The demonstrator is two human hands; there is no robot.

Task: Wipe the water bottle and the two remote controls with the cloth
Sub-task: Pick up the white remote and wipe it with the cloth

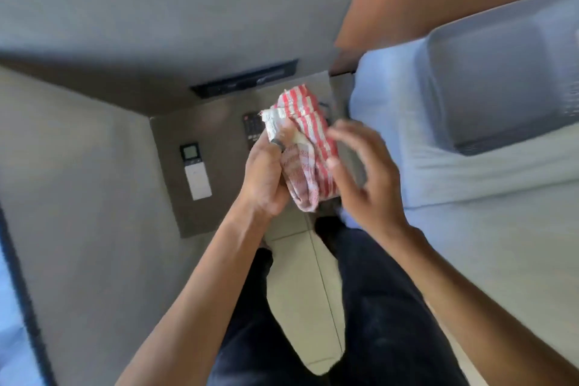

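My left hand grips a red-and-white striped cloth, bunched into a long roll above the small dark table. My right hand curls around the roll from the right, thumb against the cloth. A blurred greyish shape between its thumb and fingers looks like the water bottle, which the cloth mostly hides. A white remote control with a small display lies flat on the table's left part. A black remote control lies further back, partly behind the cloth.
A bed with a pale blue sheet lies to the right, with an upturned grey plastic tub on it. A black bar-shaped device lies at the table's back. Grey walls close in on the left. My dark-trousered legs stand on pale floor tiles.
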